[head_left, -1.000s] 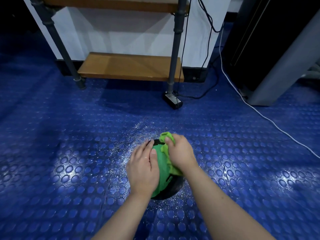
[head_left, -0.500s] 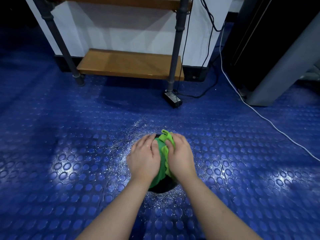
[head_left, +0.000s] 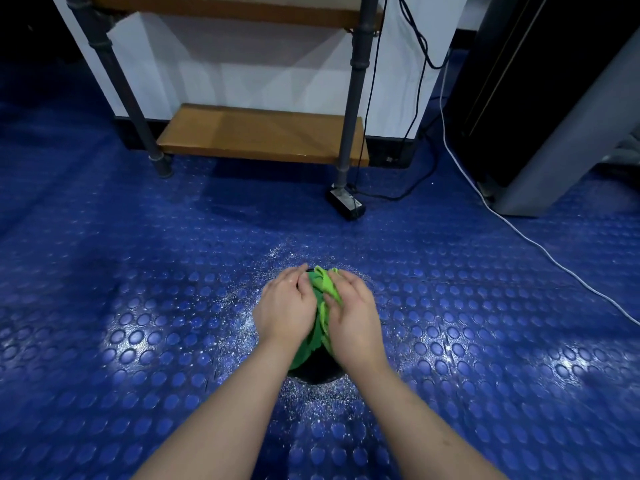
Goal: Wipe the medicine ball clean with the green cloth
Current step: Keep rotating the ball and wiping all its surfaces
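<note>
Wiping down the medicine ball (head_left: 316, 371), so here's how it sits. Closest to me, the bare black bottom of the ball shows between my wrists. It's on the blue studded floor (head_left: 138, 341), out in the middle and well away from the wall edge. The green cloth (head_left: 322, 308) is draped over the top and near side of it. My left hand (head_left: 284, 308) lies spread on the cloth, fingers (head_left: 292, 280) relaxed and pressing down, not gripping anything. My right hand (head_left: 354, 320) has a bunched fold of the cloth pinched between thumb and fingers, and the fold sticks up at the far side of the ball.

How to do this bit well, imo: the left hand pins the ball so it can't roll, and the right drags the cloth round in firm, overlapping passes. The black strip low down looks uncovered, so I reckon the ball needs turning to reach that and the underside. There's white speckly dust (head_left: 239, 299) on the floor all round it, so rolling through that would probably just dirty it again. Turning it on the spot seems smarter.

Further off there's a little black box (head_left: 347, 203) with cables by a shelf leg, a wooden shelf (head_left: 263, 133) at the wall edge, and a white cable (head_left: 519, 233) trailing off right.
</note>
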Tool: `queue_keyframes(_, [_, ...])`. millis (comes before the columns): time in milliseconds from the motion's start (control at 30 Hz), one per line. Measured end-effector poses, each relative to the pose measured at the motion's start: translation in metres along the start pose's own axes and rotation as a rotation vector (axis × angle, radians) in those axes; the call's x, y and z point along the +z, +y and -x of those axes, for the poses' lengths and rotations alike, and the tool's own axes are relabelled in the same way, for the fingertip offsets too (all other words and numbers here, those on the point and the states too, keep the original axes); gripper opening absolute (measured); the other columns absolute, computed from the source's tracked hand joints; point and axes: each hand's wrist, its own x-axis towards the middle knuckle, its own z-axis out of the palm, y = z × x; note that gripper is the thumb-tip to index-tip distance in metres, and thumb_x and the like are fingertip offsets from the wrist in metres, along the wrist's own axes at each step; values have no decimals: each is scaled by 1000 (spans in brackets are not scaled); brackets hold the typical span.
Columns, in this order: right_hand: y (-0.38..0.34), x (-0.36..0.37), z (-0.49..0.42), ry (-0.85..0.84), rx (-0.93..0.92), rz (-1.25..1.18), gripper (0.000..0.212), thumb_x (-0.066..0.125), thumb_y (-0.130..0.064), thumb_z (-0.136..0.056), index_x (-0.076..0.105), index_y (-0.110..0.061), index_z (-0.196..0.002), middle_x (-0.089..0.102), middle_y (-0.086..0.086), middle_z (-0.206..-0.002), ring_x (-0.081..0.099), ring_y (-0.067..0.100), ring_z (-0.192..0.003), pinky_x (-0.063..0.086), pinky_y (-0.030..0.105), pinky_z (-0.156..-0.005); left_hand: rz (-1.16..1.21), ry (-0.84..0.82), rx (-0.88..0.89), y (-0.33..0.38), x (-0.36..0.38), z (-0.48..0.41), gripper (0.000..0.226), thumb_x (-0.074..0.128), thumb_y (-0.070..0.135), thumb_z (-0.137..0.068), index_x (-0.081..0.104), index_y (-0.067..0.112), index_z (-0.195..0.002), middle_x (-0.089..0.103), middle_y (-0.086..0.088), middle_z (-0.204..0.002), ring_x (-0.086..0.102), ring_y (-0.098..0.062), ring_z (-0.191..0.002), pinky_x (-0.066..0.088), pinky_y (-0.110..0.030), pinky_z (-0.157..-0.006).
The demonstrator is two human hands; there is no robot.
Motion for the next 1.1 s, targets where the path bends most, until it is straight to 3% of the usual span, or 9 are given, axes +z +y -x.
queue_keyframes(100, [4, -7, -13, -23, 31, -28, 30, 50, -15, -96, 61, -11, -123, 56, 5, -123, 48, 17, -115, 28, 11, -95, 9, 31, 61, -6, 1, 7, 49, 27, 41, -96, 59, 29, -132, 55, 9, -140, 47, -16, -131, 40, -36, -107])
queue_keyframes(233, [18, -16, -46, -102, 344, -31, 25, 47, -21, -97, 65, -11, -111, 66, 10, -97, 57, 24, -85, 38, 23, -68, -11, 69, 94, -7, 1, 17, 46, 32, 40, -96, 59, 31, -133, 55, 10, -140, 46, -15, -131, 37, -32, -107])
queue_keyframes(333, [36, -19, -58, -214, 505, -7, 32, 46, -25, -98, 58, -8, -122, 65, 13, -102, 54, 22, -77, 38, 26, -64, 4, 113, 165, -12, 1, 29, 53, 26, 47, -93, 60, 31, -131, 58, 10, -136, 49, -13, -128, 34, -26, -105])
queue_keyframes(500, [66, -11, -57, -209, 658, -194, 21, 48, -20, -95, 63, -5, -93, 67, 15, -88, 54, 23, -74, 49, 39, -69, 77, 103, 157, -19, -2, 31, 49, 31, 45, -95, 61, 31, -130, 58, 13, -135, 47, -7, -128, 33, -23, -103])
queue_keyframes(567, [73, -15, -51, -134, 754, -392, 18, 47, -15, -95, 62, -7, -89, 62, 8, -76, 53, 21, -66, 46, 33, -62, 103, 108, 136, -23, -3, 32, 47, 32, 43, -95, 61, 31, -130, 57, 14, -136, 46, -6, -128, 35, -25, -105])
queue_keyframes(667, [61, -22, -43, 47, 627, -488, 18, 48, -21, -95, 65, -20, -99, 67, -5, -78, 63, 18, -71, 55, 41, -69, 112, 110, 101, -22, -2, 28, 41, 36, 40, -98, 61, 32, -130, 57, 15, -136, 46, -8, -130, 39, -32, -108])
queue_keyframes(733, [36, -21, -38, 6, 423, -396, 21, 48, -29, -94, 64, -28, -108, 70, 0, -96, 66, 24, -88, 55, 50, -81, 71, 93, 94, -15, 0, 23, 36, 40, 35, -100, 61, 33, -129, 56, 15, -137, 46, -11, -130, 40, -34, -106])
queue_keyframes(867, [8, -3, -22, -153, 116, 101, 40, 43, -33, -98, 48, -19, -136, 45, 6, -138, 40, 24, -127, 32, 39, -109, 47, 90, 113, -11, 0, 23, 47, 31, 43, -94, 61, 33, -129, 57, 14, -137, 47, -13, -128, 41, -36, -106])
queue_keyframes(1100, [17, -6, -54, -201, 478, 12, 38, 41, -32, -99, 53, -5, -124, 56, 19, -120, 54, 35, -108, 42, 37, -86, 133, 92, 150, -20, -2, 29, 48, 32, 44, -94, 60, 32, -131, 56, 13, -137, 45, -11, -130, 34, -30, -108])
